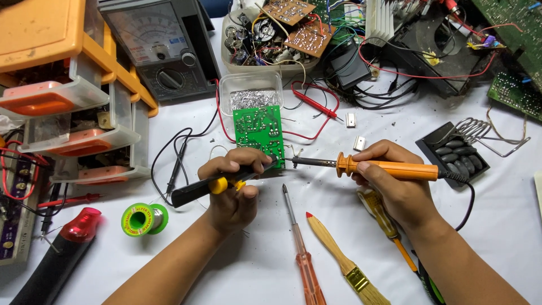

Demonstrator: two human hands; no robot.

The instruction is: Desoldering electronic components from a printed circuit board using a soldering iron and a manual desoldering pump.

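Right hand gripping soldering iron, tub of foil

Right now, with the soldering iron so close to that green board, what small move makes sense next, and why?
Probably ease the soldering iron tip left onto the green board's lower edge: the right hand aims it there, and the left hand holds pliers at that spot.

A white table holds lots of things – a red screwdriver, a wooden brush and a green roll of solder wire lie near the front. At the back sit a grey meter with a dial, orange drawers, a clear tub of metal bits – and a black stand with a wire coil on the right
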